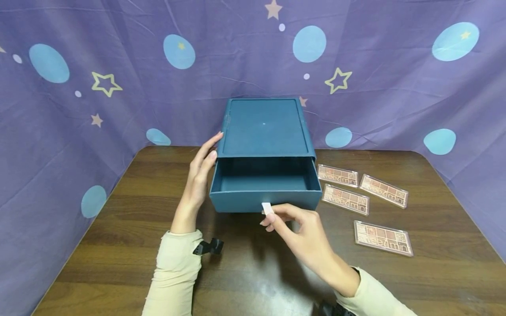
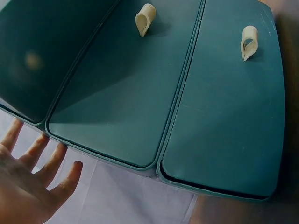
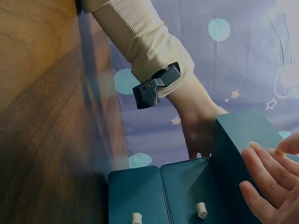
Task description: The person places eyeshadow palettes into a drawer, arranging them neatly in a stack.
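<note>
A dark teal drawer cabinet [image 1: 262,127] stands in the middle of the table with its top drawer [image 1: 227,202] pulled partway out; no contents show inside. My right hand [image 1: 302,232] pinches the white pull tab [image 1: 267,208] on that drawer's front between thumb and fingers. On the cabinet's left side rests my left hand [image 1: 197,175], fingers extended, fingertips near the top edge. Seen from the left wrist, its spread fingers [image 2: 56,163] lie along the cabinet's side. Two lower drawers [image 2: 126,93] are closed, each with a cream loop pull [image 2: 145,19].
To the right of the cabinet several eyeshadow palettes [image 1: 345,199] lie flat on the brown wooden table [image 1: 118,232], the nearest palette [image 1: 383,238] apart from the others. A purple curtain [image 1: 245,57] with stars and blue spots hangs behind the table.
</note>
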Motion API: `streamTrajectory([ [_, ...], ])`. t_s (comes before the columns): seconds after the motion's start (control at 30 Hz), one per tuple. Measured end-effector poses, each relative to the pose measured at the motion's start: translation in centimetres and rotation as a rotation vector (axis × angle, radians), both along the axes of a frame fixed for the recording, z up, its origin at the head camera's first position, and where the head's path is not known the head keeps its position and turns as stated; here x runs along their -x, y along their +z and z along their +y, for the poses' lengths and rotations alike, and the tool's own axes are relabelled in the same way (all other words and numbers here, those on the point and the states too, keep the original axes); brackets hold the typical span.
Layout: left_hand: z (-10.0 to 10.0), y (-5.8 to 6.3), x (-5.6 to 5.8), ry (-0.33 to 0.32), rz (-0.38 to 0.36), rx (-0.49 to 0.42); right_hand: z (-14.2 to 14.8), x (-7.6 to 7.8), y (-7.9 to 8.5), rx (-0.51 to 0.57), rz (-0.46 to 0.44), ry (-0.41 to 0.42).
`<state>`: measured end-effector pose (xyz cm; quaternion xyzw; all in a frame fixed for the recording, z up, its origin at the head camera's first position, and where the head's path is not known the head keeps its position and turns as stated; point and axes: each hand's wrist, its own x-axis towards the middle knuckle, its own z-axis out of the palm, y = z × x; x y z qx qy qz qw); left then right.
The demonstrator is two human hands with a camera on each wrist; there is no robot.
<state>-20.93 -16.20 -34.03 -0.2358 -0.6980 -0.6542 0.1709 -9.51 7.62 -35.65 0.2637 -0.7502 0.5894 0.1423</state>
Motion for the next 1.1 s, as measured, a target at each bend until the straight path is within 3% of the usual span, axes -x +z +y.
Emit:
streamTrajectory([
  [0.43,0.1,0.0,0.1,0.006,-0.003,0.005,0.0,-1.0,-0.3,0.01,0.079,0.019],
  [1.1,0.1,0.0,0.0,0.019,-0.022,0.024,1.4,-1.5,-0.7,-0.027,0.093,0.046],
])
